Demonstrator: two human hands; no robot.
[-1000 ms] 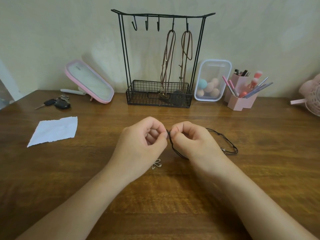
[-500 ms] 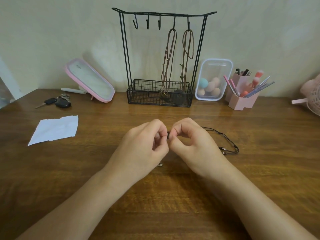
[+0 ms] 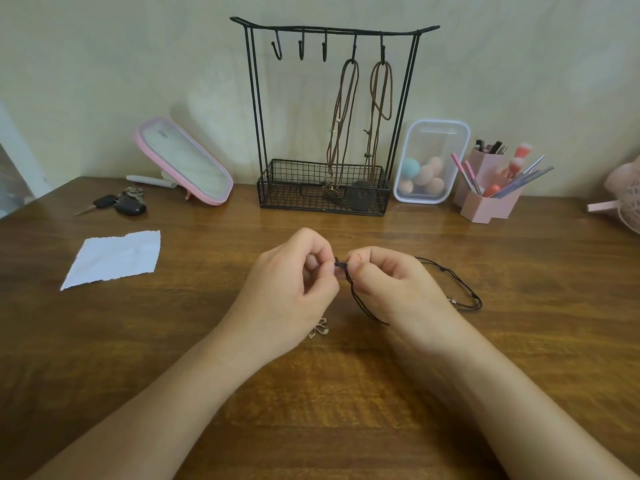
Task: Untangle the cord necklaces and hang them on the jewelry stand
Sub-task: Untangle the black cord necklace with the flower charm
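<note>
My left hand [image 3: 291, 289] and right hand [image 3: 394, 289] meet over the middle of the wooden table [image 3: 346, 410], knuckles almost touching. Thumb and forefinger of each are pressed together on the same short stretch of the black cord necklace [image 3: 464, 292], pinching a small knot between them. From there the cord drops under my right hand and loops out to the right, lying on the wood. A small flower pendant [image 3: 319, 328] lies just below my left hand. To the far left rest a white paper scrap [image 3: 114, 258] and keys [image 3: 121, 204]. Against the wall stands the black jewelry stand [image 3: 332, 116]; two brown cord necklaces [image 3: 360, 126] hang from its two rightmost hooks, ends down in its wire basket.
</note>
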